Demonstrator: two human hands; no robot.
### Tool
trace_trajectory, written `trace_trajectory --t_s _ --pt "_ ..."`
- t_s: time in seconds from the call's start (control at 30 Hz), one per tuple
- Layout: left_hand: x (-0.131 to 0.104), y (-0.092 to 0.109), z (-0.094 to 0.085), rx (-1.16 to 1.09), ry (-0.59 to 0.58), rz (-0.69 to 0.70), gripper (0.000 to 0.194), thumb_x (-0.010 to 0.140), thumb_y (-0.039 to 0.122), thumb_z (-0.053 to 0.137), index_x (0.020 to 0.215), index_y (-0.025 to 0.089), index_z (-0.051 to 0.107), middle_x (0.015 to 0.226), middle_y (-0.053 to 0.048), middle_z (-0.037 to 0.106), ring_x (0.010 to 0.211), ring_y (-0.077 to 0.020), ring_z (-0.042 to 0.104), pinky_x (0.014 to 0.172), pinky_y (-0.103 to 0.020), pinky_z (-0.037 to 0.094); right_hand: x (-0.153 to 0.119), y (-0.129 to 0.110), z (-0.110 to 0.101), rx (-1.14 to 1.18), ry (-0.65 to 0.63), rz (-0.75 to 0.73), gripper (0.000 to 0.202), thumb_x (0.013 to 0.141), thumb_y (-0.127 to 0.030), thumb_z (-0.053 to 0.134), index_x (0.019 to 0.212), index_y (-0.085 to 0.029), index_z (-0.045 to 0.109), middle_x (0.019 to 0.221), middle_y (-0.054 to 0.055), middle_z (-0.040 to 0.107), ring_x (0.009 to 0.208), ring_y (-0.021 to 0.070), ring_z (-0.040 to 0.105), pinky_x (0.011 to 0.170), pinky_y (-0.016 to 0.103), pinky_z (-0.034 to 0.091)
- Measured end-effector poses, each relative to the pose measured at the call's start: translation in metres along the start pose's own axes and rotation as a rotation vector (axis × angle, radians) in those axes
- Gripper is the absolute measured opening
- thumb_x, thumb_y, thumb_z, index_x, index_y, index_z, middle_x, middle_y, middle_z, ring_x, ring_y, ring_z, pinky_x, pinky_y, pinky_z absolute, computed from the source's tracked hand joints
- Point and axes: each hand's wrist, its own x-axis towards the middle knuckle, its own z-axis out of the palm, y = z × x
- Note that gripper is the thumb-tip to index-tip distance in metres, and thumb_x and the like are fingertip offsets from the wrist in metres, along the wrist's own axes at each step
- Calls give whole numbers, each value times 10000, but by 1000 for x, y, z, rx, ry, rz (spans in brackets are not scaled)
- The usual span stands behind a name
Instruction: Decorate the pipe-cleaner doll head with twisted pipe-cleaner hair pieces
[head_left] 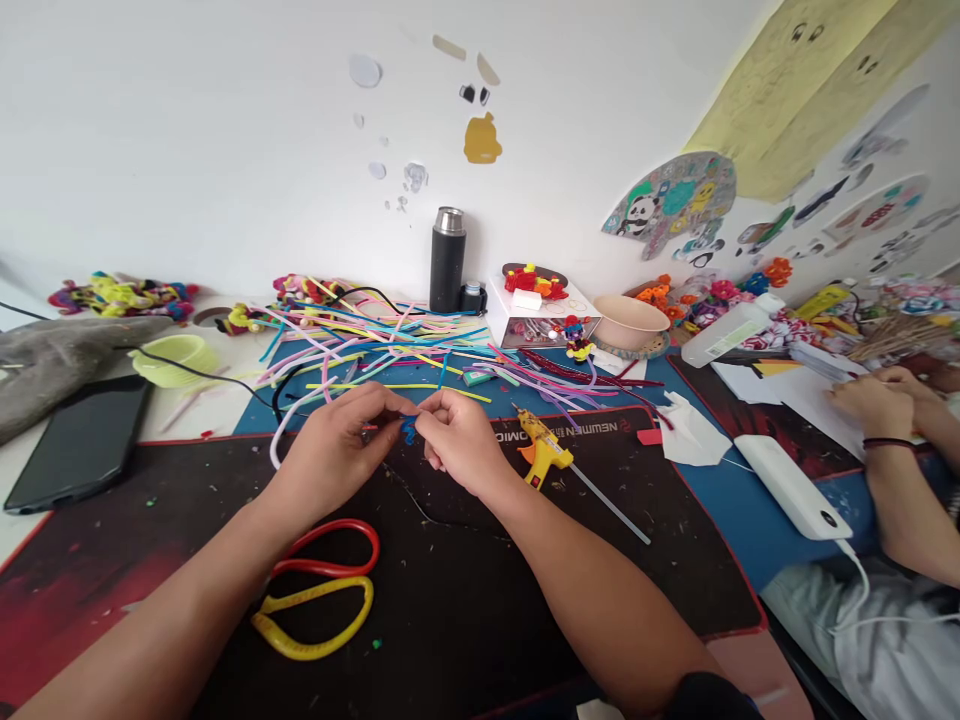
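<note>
Bare forearms (161, 595) reach across the dark mat (465, 630), the left partly covering scissors (360, 582). Left hand (341, 445) and right hand (463, 440) meet above the mat, each grip pinched on a small blue piece (409, 428), perhaps fuzzy wire, mostly hidden by fingers.

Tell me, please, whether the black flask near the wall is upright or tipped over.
Upright: the black flask stands vertically in front of the wall, its silver top uppermost.
</note>
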Motion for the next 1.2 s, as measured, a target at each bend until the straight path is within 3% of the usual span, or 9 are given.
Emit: trace_trajectory --t_s 0.13,0.23,0.37,0.5,0.63,0.83,1.07,1.2 --pt "0 -2 -1 -30 19 -67 151 911 308 637 954 258 772 958 -62 796 865 -260 739 767 -359 573 0 -1 0 13 -64 -21 63 885 -241 645 886 -229 583 460 -112 531 381 102 477 435 212 347" --pt "1 -6 -3 -125 38 -232 196 888 386 684 988 242 770 919 -55 794 800 -246 713 706 -340 550 -2 -3 1 31 -120 -34 132 931 -334 663 918 -226 589 499 -101 548 397 102 475 442 220 355" --pt "5 -9 -7 -345 97 -418 393 789 567 840 957 219 767 834 -47 770 756 -234 681 690 -327 540 -6 -4 1 16 -120 -92 167 964 -386 669 975 -225 624 562 -94 558 429 105 493 463 230 393" --pt "9 -6 -9 -448 124 -465 478 696 618 934 891 211 775 797 -36 750 719 -207 659 687 -313 534 -8 -1 1 -104 -78 -184 139 987 -366 672 1032 -235 660 604 -85 560 490 117 552 510 237 425" --pt "10 -1 -9 -473 87 -460 525 661 670 948 861 213 786 758 -33 743 687 -202 652 656 -305 527 -6 3 2 -89 -76 -169 149 986 -375 678 1038 -240 642 611 -84 566 485 117 542 498 237 420" --pt "7 -4 -8 -528 29 -490 476 673 589 980 908 214 805 775 -20 749 680 -184 653 646 -286 528 -4 2 2 -16 -89 -125 202 950 -417 698 971 -229 626 602 -84 577 463 108 531 461 223 413" --pt "8 -10 -13 -754 -18 -520 438 661 415 1027 1027 232 869 921 -42 791 730 -156 648 663 -262 539 -6 -7 0 77 -145 -65 221 921 -417 704 903 -220 604 529 -97 556 410 93 468 435 220 364" --pt "9 -11 -13 -794 -27 -560 417 623 398 1051 960 217 882 831 -28 765 686 -138 629 624 -240 524 -6 -7 1 103 -197 -36 293 892 -481 748 908 -224 608 517 -101 551 406 95 461 426 220 343"
